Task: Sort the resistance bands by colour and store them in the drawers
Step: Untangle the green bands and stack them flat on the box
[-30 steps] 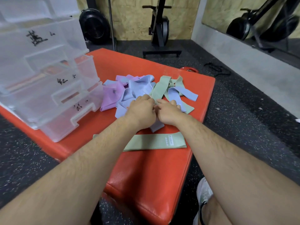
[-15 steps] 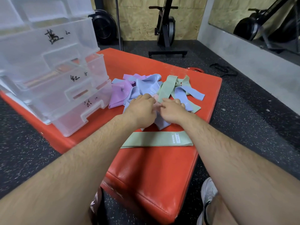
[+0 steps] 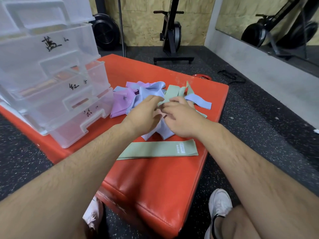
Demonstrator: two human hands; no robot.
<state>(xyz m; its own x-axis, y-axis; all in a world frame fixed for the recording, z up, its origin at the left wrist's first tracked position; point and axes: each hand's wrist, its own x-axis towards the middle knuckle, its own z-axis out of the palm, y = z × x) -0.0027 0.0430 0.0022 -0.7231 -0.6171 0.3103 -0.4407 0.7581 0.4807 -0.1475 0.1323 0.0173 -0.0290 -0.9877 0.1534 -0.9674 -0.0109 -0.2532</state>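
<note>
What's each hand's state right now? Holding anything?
Left hand: fingertips at the tangled green band; grip cannot be told.
Right hand: fingers curled, pinching the same band.

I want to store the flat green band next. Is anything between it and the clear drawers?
Nothing visible lies on the red mat between the green band and the drawers. The left forearm crosses over the band's left end.
</note>
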